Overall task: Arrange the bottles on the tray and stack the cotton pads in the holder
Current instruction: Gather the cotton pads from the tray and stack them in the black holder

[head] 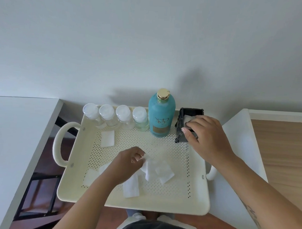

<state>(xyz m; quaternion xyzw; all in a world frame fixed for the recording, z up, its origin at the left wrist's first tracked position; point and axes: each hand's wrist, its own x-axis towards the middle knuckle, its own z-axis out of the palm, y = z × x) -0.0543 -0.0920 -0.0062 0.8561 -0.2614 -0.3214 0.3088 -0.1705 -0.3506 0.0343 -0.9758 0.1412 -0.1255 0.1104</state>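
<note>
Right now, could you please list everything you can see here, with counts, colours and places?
Tray: one, cream, perforated, with looped handles, centre.
Small bottles: four, clear with white caps, in a row along the tray's far edge.
Big bottle: one, teal with gold cap, upright, right of the small bottles.
Holder: one, black, far right corner of the tray, a white pad showing inside.
Loose pads: about six, white, scattered on the tray floor, mostly near the front.
Wall: pale, behind.
Left hand: pinching a pad mid-tray.
Right hand: over the holder, fingers at its opening.
</note>
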